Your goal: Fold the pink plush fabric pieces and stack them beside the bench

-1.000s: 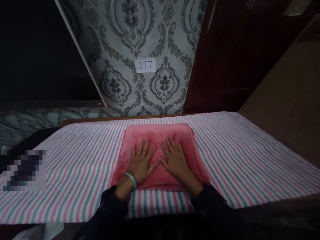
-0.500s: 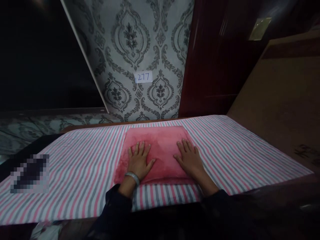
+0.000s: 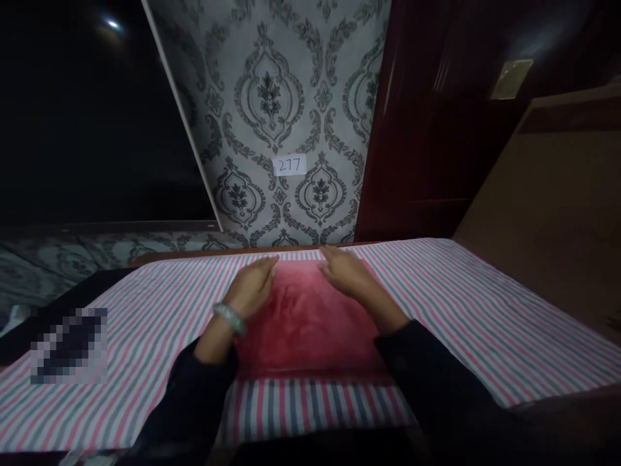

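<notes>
The left hand [image 3: 252, 288] and right hand [image 3: 345, 273] are resting flat, fingers extended and holding nothing, on the far corners of a folded pink plush towel [image 3: 305, 323], which is lying centred on the pink-and-grey striped cloth [image 3: 460, 310].

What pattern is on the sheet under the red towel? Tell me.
Pink, grey and white stripes on the sheet, clearest in the head view.

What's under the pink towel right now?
The pink towel lies flat on the striped cloth. Left hand and right hand rest at its far edge. Anything beneath the towel itself is covered.
</notes>
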